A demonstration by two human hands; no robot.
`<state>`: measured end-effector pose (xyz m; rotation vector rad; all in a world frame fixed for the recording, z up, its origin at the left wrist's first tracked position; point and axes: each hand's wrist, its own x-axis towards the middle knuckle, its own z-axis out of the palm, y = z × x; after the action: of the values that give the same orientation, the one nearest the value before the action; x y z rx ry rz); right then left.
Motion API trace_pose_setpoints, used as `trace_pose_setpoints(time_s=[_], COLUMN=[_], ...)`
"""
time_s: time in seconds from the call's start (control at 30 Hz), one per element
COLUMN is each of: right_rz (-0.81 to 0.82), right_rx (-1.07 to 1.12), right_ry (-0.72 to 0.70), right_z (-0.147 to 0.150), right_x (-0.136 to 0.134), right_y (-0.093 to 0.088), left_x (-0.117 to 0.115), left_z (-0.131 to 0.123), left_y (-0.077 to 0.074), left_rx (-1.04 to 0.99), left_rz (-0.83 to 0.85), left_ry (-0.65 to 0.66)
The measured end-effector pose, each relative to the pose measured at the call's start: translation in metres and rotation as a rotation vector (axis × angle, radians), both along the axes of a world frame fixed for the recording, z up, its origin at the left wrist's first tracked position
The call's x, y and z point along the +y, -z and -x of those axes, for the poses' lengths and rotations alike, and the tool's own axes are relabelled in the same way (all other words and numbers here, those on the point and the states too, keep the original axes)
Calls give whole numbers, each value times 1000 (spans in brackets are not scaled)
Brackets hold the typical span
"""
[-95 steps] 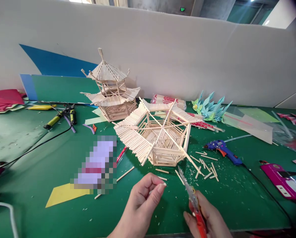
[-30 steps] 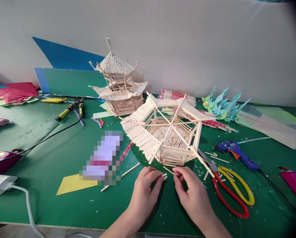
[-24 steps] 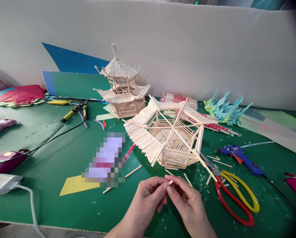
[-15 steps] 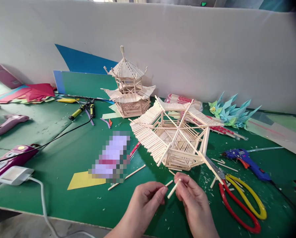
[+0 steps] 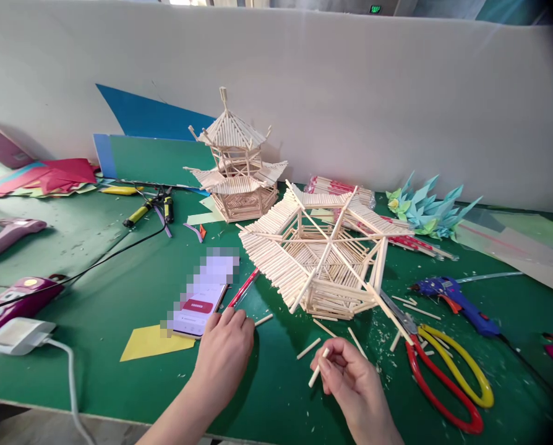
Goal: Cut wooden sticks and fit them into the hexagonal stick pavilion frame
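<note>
My right hand (image 5: 353,383) pinches a short wooden stick (image 5: 318,369) in front of the half-roofed stick pavilion (image 5: 276,266). My left hand (image 5: 227,349) is closed over a longer wooden stick (image 5: 263,320) beside the phone (image 5: 202,306); only the stick's right end shows, and my fingertips are hidden. Loose stick pieces (image 5: 308,348) lie between my hands and the pavilion. Its roof has slats on the left and back, with bare beams at the front right. Red-and-yellow-handled scissors (image 5: 443,377) rest to the right, their blades near the pavilion.
A two-tier stick pagoda (image 5: 239,167) stands behind. At right are a blue glue gun (image 5: 457,300) and a teal folded-paper piece (image 5: 432,207). Left are a pink glue gun (image 5: 17,233), a white charger (image 5: 19,335) with its cable, and pliers (image 5: 151,207). Yellow paper (image 5: 153,343) lies by the phone.
My left hand has left the spot beside my right hand and moved left onto the longer stick. A short piece now lies near where it was. My right hand still holds its stick.
</note>
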<state>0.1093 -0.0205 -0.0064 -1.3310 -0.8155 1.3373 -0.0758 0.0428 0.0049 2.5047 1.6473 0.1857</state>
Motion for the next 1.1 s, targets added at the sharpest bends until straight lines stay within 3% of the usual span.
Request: trace_pose_setpoints(time_s=[0.1,0.23,0.33,0.53,0.83,1.1], right_rz=[0,26,31,20,15,-3], right_rx=[34,113,111,106,72,71], right_ry=[-13,-45,-43,-8,87,135], right_z=[-4,-10,-15,-20,-20,-17], right_x=[2,5,5,6,13,15], right_y=[-3,-10,-16,-21,-20,-26], left_x=[-9,-21,-25,-32,-38,-39], left_z=[-10,-33,-51,-75,-81,-85], left_y=[-10,-20,-22,-21,-11,-7], left_rx=[-219,-1052,-1398,-1590,-1409,-1436], left_rz=[175,907,1166,1208,1086,1071], left_ry=[10,-165,-247,-377,-313,-323])
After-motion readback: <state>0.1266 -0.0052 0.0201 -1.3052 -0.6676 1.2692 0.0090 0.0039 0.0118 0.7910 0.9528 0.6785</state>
